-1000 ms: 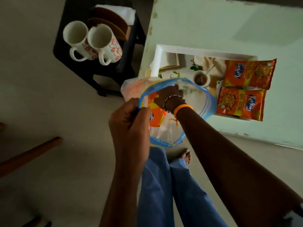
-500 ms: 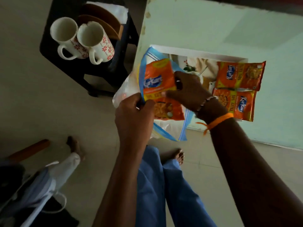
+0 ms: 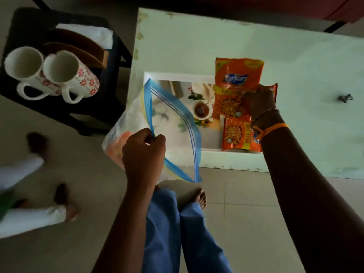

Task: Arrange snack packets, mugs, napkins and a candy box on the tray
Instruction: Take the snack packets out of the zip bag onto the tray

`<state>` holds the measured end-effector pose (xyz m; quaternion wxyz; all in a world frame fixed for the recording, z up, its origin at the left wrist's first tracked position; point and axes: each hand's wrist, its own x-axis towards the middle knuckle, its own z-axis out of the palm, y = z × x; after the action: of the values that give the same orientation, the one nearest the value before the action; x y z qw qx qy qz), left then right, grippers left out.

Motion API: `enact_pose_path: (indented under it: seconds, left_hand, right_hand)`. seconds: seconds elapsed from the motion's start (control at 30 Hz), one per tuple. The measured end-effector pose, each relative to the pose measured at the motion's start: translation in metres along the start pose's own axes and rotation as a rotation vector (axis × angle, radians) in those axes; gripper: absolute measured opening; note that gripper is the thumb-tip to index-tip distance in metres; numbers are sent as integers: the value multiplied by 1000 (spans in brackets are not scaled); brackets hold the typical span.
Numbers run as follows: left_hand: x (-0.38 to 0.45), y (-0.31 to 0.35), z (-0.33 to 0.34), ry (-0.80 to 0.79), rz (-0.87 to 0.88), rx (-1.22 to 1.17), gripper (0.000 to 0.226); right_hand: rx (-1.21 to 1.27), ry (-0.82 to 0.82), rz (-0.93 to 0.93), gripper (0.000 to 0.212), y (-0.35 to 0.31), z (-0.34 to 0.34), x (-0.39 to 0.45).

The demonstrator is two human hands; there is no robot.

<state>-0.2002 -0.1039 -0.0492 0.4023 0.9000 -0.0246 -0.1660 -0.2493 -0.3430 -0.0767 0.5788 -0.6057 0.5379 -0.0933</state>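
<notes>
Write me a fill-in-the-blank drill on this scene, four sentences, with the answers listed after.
1. The left hand pinches the rim of the clear zip-top ____.
2. The right hand holds an orange snack packet over the white ____.
3. The number of floral mugs on the black stool is ____.
4. The napkins sit in a wooden holder on the ____.

Answers: bag; tray; two; stool

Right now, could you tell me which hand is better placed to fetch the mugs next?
Left, probably. The left hand is nearer the mugs, though it grips the bag; the right hand holds a packet over the tray.
</notes>
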Motion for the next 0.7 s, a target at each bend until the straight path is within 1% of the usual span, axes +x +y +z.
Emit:
enact_pose_path:
  seconds: [0.07,0.17,0.27,0.4,0.53,0.6,0.67,0.7]
  left_hand:
    - [1,-2,0,-9,9,1,18]
    - [2,-4,-1,-47,15,-13,16]
    - [4,-6,-1,-89,4,-24,15]
    - [10,-8,3,-123,-15,-38,19]
    - [14,-7,4,-144,-30,-68,20]
    - [15,-7,4,-148,-26,-74,20]
    - [16,-8,3,-142,-24,-81,20]
    - [16,-9,3,-135,-20,-81,19]
  right_hand:
    - [-51,-35,30,23,8,13,19]
    - [-72,-101,85,34,15,34,40]
    - [-120,-124,93,34,17,49,61]
    - [-168,-59,86,41,19,60,83]
    - [-242,-4,99,38,23,54,86]
    - [-293,49,25,37,21,47,79]
    - [-295,107,-94,27,13,43,63]
    - [-242,88,-128,22,6,43,52]
